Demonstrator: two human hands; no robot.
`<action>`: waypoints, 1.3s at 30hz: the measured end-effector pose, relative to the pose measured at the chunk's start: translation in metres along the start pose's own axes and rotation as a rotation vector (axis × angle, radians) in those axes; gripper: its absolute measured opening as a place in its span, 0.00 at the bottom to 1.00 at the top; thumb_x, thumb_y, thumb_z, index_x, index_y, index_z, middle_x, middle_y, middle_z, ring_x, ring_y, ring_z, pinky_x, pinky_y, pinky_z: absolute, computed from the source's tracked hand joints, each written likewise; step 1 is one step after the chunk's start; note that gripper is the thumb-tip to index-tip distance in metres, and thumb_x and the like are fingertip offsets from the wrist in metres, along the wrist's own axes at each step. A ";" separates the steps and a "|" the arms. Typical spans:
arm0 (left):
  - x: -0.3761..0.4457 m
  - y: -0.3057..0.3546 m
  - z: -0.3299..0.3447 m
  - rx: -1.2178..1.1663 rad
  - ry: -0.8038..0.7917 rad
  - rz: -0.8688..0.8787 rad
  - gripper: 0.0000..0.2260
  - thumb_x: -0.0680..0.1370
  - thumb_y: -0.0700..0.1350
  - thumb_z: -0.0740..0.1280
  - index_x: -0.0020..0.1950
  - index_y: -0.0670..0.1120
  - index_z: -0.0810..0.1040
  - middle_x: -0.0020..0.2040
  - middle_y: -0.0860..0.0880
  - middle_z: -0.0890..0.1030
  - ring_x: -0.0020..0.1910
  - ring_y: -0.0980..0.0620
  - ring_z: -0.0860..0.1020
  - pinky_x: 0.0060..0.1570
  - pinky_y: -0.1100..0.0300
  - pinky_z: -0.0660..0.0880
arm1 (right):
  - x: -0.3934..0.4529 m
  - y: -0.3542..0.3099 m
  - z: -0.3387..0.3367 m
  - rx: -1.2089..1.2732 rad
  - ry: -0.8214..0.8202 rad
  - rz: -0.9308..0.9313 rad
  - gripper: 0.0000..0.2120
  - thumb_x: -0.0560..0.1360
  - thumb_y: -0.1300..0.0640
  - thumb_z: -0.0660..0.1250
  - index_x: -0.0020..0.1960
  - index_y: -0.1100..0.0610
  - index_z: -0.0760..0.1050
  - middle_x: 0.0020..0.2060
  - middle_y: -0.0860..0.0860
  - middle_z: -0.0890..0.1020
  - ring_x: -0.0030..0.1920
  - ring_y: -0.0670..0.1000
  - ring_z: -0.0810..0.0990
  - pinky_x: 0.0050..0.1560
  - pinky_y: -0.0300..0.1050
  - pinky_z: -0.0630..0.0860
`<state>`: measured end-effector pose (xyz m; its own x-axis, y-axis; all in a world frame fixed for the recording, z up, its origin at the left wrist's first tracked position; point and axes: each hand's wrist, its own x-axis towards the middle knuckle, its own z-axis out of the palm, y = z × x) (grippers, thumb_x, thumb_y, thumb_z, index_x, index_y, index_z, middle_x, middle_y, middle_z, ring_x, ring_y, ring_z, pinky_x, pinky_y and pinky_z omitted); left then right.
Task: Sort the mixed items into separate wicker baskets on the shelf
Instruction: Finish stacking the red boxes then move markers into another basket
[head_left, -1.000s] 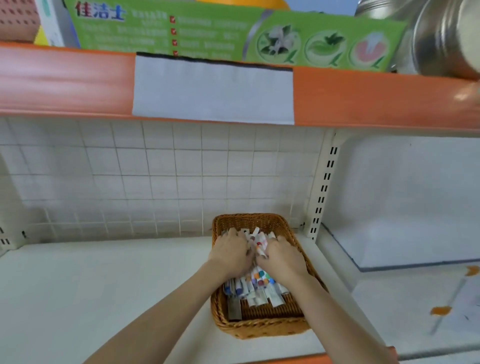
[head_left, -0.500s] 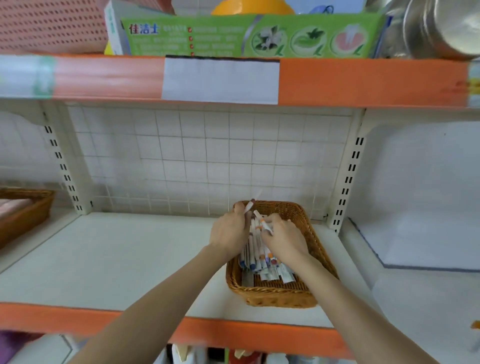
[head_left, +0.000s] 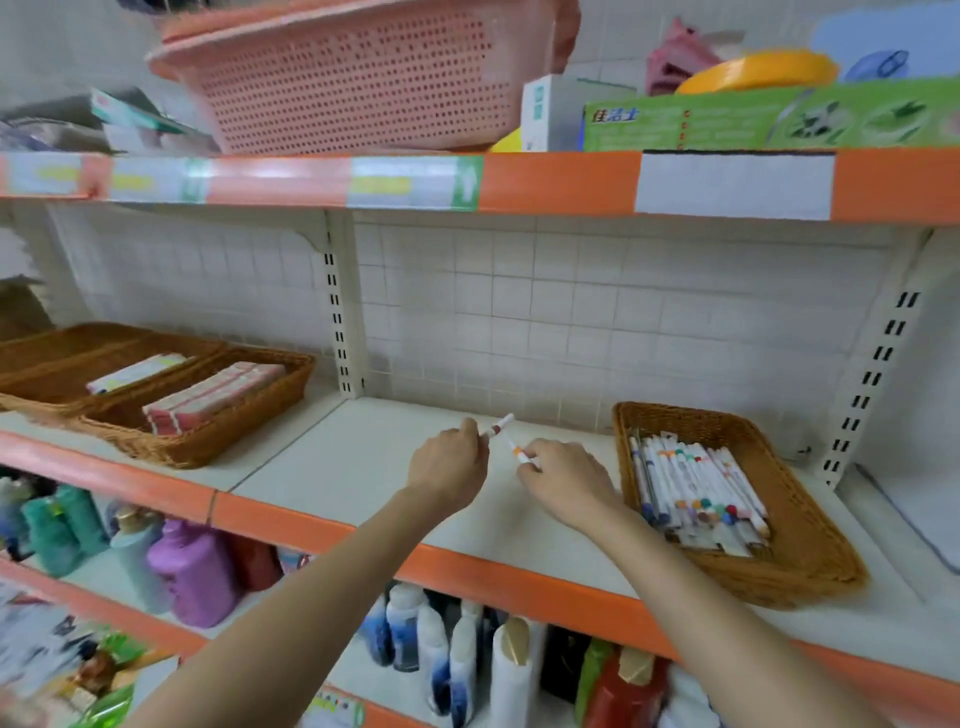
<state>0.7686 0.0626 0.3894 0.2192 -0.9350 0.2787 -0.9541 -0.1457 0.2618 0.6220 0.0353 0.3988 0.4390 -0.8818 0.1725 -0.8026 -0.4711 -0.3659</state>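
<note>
1. The left hand (head_left: 448, 462) has its fingers curled tight around a marker with a dark red band (head_left: 497, 426). The marker's long axis runs up and to the right, and its white tip points toward the tiled back wall (head_left: 623, 322).
2. The right hand (head_left: 566, 480) pinches a marker with an orange band (head_left: 521, 453) between its fingers. This marker's long axis slants up and to the left, so its free end points toward the other marker.
3. The two marker tips come near each other in the gap between the hands. I cannot tell whether they touch.
4. Both hands and both markers are held over the bare middle of the white shelf (head_left: 332, 467), left of the wicker basket of markers (head_left: 779, 525).
5. In that basket the heaped markers (head_left: 696, 493) lie roughly parallel, with their long axes running front to back along the basket. Coloured caps show at their near ends.
6. At the far left of the shelf stand two more wicker baskets. The nearer basket (head_left: 218, 436) holds a pink striped stack (head_left: 213, 389). The farther basket (head_left: 47, 364) holds a flat pale pack (head_left: 135, 371).
7. A pink perforated plastic basket (head_left: 358, 78) and a green box (head_left: 769, 117) sit on the shelf above. Bottles (head_left: 192, 571) stand on the shelf below.
</note>
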 end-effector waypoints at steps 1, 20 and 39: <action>-0.006 -0.016 -0.006 0.018 0.001 -0.003 0.14 0.84 0.50 0.49 0.54 0.41 0.67 0.51 0.40 0.79 0.48 0.38 0.77 0.38 0.53 0.65 | -0.002 -0.016 0.007 -0.001 -0.018 0.005 0.13 0.78 0.53 0.57 0.58 0.56 0.76 0.50 0.55 0.80 0.49 0.58 0.77 0.38 0.45 0.66; -0.073 -0.268 -0.089 -0.054 0.065 -0.175 0.10 0.83 0.49 0.51 0.48 0.43 0.64 0.48 0.38 0.80 0.47 0.37 0.77 0.37 0.52 0.65 | 0.023 -0.256 0.106 0.018 -0.056 -0.128 0.13 0.80 0.51 0.54 0.58 0.56 0.71 0.45 0.54 0.77 0.43 0.56 0.74 0.38 0.45 0.67; 0.031 -0.428 -0.125 -0.059 0.176 -0.278 0.10 0.83 0.49 0.50 0.47 0.45 0.62 0.37 0.47 0.72 0.36 0.43 0.72 0.35 0.53 0.65 | 0.178 -0.383 0.169 0.046 -0.016 -0.292 0.14 0.79 0.49 0.58 0.63 0.51 0.71 0.50 0.53 0.82 0.48 0.58 0.80 0.45 0.49 0.77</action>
<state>1.2091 0.1367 0.4012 0.5063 -0.7911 0.3434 -0.8405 -0.3635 0.4019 1.0760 0.0625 0.4155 0.6552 -0.7085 0.2622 -0.6224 -0.7030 -0.3442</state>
